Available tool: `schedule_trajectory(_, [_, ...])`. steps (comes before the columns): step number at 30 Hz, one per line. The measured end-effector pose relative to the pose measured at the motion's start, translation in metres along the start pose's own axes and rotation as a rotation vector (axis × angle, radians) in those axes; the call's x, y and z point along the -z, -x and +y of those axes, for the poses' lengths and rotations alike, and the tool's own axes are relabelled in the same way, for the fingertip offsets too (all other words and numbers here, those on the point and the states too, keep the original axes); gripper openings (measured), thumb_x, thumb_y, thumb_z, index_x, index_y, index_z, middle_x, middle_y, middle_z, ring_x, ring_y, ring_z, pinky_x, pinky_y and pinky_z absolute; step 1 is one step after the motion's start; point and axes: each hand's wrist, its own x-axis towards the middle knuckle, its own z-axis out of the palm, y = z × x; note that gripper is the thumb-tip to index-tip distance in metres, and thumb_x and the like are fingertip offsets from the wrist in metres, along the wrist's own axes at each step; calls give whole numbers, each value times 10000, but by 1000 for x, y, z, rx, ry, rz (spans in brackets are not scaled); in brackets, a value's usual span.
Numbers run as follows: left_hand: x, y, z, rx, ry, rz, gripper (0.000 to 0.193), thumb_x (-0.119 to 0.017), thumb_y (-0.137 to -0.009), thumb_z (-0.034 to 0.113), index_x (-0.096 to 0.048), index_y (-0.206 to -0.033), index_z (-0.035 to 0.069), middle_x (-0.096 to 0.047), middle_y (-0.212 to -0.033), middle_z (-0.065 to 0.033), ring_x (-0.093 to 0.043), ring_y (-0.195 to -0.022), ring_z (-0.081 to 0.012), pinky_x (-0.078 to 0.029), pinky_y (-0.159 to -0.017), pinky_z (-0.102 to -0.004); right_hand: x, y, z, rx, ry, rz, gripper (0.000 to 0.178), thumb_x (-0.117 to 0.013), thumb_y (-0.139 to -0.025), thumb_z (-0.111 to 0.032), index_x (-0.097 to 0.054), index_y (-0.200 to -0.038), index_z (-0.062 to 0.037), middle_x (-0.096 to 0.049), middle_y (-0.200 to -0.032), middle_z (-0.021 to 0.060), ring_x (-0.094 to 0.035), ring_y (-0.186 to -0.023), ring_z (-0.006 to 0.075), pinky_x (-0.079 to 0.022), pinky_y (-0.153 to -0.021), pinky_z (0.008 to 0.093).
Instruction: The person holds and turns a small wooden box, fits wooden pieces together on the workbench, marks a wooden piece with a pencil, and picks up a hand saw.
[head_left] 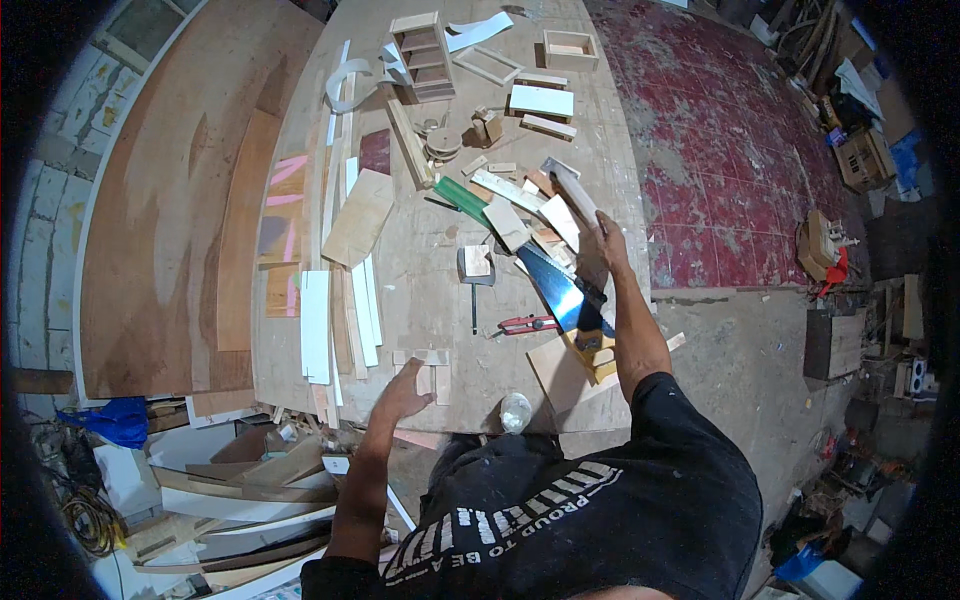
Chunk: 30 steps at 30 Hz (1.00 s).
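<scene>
Near the table's front edge, my left hand (402,393) has its fingers apart. It touches small flat pale wood pieces (441,380) laid together at an angle. Farther right, my right hand (613,248) is closed on the near end of a long pale strip (575,193) with a dark far end; its exact kind is unclear. Below that hand lies a handsaw (551,284) with a shiny blade and yellow handle, partly in shadow. Red-handled pliers (527,325) rest left of the saw. A dark-handled tool (474,305) lies under a small square block (478,261).
A pale cup-like object (515,412) stands at the front edge. Wood offcuts and a green strip (462,200) crowd the middle. White boards (315,325) lie left. A small wooden shelf unit (421,58) and open box (570,50) stand at the back.
</scene>
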Motion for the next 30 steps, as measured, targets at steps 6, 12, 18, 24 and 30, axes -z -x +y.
schedule_trajectory(6, [5,4,-9,34,37,-66,881,-769,-784,324,-327,-1459,-28,-304,-1538,-227,-313,-1426,-331,-269,-1177,-358,13,14,-32,-118,374,-56,393,-569,-940,-257,-583,-1256,-23,-594,-1231,207,-561,-1143,373,-453,-935,499])
schedule_trajectory(12, [3,-1,-13,25,-19,-75,875,-767,-786,326,-332,-1462,-20,-290,-1545,-227,-296,-1436,-329,-255,-1182,-360,2,28,-70,60,627,91,348,-643,-879,-247,-624,-1162,-44,-604,-1144,203,-572,-1070,372,-458,-863,516])
schedule_trajectory(18, [5,-4,-10,34,-48,-81,876,-758,-781,295,-320,-1465,-33,-313,-1538,-216,-309,-1431,-313,-262,-1180,-338,-68,43,-120,234,332,-173,362,-714,-822,-296,-620,-1086,-67,-573,-1177,165,-524,-1130,351,-411,-919,536])
schedule_trajectory(24, [0,-1,-6,62,-2,-74,883,-763,-775,289,-316,-1464,-36,-316,-1533,-226,-313,-1428,-319,-269,-1177,-343,-96,42,-158,40,450,-279,371,-715,-792,-273,-604,-1097,-93,-552,-1261,129,-497,-1199,344,-373,-974,589])
schedule_trajectory(30, [2,1,0,38,21,-41,877,-764,-780,290,-319,-1460,-37,-324,-1526,-233,-342,-1410,-336,-285,-1170,-357,-80,34,-114,-395,-474,-51,352,-608,-865,-302,-683,-1098,-48,-670,-896,97,-656,-822,206,-497,-701,335])
